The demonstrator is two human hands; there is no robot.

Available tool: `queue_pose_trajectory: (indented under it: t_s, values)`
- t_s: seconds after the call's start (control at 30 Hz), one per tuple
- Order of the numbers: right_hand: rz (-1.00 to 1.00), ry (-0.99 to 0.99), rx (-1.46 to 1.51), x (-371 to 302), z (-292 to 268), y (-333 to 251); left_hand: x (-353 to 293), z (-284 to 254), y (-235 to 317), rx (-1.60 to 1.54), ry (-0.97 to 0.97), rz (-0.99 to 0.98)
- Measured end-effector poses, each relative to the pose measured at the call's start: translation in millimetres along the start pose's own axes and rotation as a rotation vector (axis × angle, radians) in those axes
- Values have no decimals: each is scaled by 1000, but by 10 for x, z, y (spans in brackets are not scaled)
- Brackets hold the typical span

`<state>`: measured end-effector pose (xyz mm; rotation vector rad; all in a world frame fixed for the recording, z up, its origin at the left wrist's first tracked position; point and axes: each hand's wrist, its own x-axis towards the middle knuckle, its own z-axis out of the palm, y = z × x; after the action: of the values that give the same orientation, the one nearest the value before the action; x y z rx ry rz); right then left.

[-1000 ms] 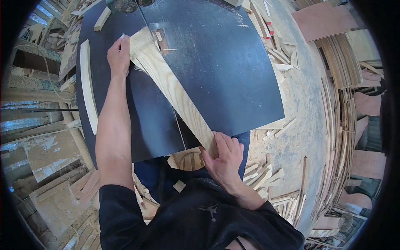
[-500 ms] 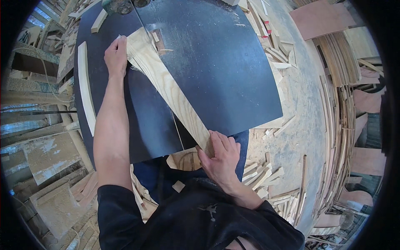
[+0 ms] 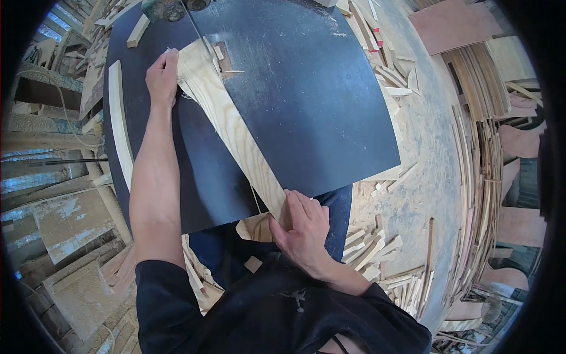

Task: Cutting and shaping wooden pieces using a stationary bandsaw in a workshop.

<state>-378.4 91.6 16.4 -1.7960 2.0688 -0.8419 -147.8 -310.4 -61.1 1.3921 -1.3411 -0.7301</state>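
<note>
A long pale wooden board (image 3: 244,135) with wavy grain lies slantwise on the dark table (image 3: 318,100) of a band saw. My left hand (image 3: 162,76) is closed on the board's wide far end, at its left edge. My right hand (image 3: 303,227) grips the narrow near end, by the table's front edge. The thin saw blade (image 3: 197,26) comes down to the far end of the board; where it meets the wood is too small to make out. Beside the blade, small offcuts (image 3: 219,53) lie at the table insert.
The saw's blade guide (image 3: 171,9) hangs at the top. A curved wooden strip (image 3: 121,118) and a short block (image 3: 138,30) lie on the table's left side. Wood scraps (image 3: 371,248) are heaped on the floor at right, near stacked strips (image 3: 471,147).
The board's near end has swung left with my right hand, making the board a little steeper. My left hand has shifted very slightly left.
</note>
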Motion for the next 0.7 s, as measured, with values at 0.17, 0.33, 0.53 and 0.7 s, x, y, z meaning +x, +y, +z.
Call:
queue_pose_trajectory:
  t_s: [0.17,0.33,0.53,0.7]
  values:
    - [2,-8,5,2,-4,-12,-5,-2,4,15,13,6]
    - [-4,6,-3,8,15,13,-8,29,14,-2,23,-20]
    - [1,-5,3,-5,14,7,19,11,-32,-15,36,-6]
    - [-11,-10,-8,-49,-41,46,25,-57,-66,-15,-10,-6]
